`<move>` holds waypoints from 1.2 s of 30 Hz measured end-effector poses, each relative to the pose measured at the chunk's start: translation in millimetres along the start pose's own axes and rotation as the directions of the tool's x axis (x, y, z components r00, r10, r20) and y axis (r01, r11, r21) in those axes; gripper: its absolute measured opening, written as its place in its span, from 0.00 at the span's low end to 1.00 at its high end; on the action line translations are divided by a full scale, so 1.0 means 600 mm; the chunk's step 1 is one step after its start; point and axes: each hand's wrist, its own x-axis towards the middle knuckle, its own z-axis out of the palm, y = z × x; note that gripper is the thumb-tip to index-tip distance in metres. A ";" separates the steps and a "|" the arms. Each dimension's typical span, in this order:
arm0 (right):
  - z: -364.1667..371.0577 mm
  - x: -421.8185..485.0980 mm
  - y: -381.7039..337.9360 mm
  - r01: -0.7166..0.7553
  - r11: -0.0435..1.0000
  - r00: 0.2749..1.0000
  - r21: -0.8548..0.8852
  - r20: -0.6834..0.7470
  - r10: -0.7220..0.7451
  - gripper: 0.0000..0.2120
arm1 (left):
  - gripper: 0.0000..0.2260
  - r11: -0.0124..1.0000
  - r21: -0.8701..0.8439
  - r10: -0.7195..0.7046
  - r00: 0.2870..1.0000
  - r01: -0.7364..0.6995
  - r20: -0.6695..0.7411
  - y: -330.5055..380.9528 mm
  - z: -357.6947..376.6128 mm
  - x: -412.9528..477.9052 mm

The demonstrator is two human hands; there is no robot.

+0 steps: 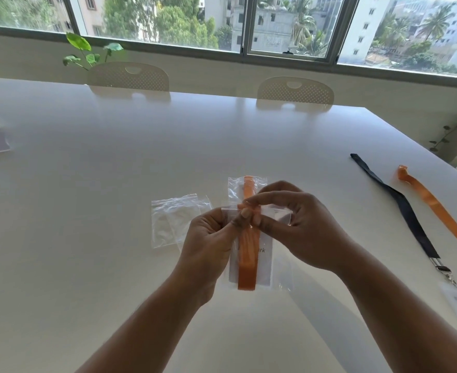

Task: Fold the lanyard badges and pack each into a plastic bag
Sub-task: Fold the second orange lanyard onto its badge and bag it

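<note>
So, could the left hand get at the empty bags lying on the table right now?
Probably, once it lets go: the left hand pinches the bag with the orange lanyard, but the empty bags lie just to its left, nothing between.

The folded lanyard (246,261) is orange. Its badge card (265,267) is white with dark lettering. The plastic bag (282,275) and spare bags (172,222) are clear. The navy lanyard (410,219) is dark; the loose lanyard (441,211) is orange. The table (114,184) is white.
</note>
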 end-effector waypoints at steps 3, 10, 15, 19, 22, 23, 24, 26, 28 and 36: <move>0.006 -0.006 0.003 0.001 0.999 1.000 0.036 0.012 -0.002 0.15 | 0.11 0.999 0.036 -0.003 1.000 0.002 0.027 -0.001 0.004 -0.001; 0.016 -0.021 0.019 -0.138 0.865 0.957 0.483 -0.159 0.242 0.22 | 0.13 0.998 -0.062 0.022 0.999 -0.020 0.036 0.002 0.001 0.003; 0.026 -0.045 0.033 -0.228 0.782 0.949 0.580 -0.046 0.311 0.22 | 0.14 0.994 -0.101 0.041 0.999 -0.040 0.007 0.002 -0.002 0.006; 0.032 -0.050 0.039 -0.208 0.732 0.940 0.648 -0.076 0.334 0.17 | 0.10 0.990 0.040 0.140 0.985 -0.137 -0.097 -0.002 -0.005 0.009; 0.037 -0.050 0.045 -0.210 0.691 0.928 0.692 -0.080 0.363 0.16 | 0.06 0.982 0.086 0.181 0.973 -0.170 -0.143 -0.007 -0.009 0.011; 0.039 -0.050 0.048 -0.208 0.675 0.926 0.708 -0.080 0.369 0.16 | 0.05 0.982 0.092 0.179 0.975 -0.168 -0.135 -0.008 -0.009 0.010; 0.040 -0.050 0.050 -0.203 0.655 0.926 0.728 -0.074 0.370 0.16 | 0.05 0.981 0.102 0.179 0.976 -0.167 -0.126 -0.008 -0.008 0.009; 0.043 -0.053 0.056 -0.198 0.605 0.930 0.771 -0.047 0.364 0.15 | 0.06 0.972 0.149 0.199 0.973 -0.181 -0.119 -0.010 -0.007 0.009; 0.046 -0.057 0.060 -0.206 0.561 0.932 0.802 -0.015 0.363 0.14 | 0.06 0.958 0.196 0.233 0.966 -0.209 -0.110 -0.012 -0.007 0.009; 0.047 -0.061 0.068 -0.160 0.515 0.937 0.842 -0.035 0.347 0.10 | 0.12 0.974 0.173 0.158 0.986 -0.148 -0.049 -0.015 -0.006 0.011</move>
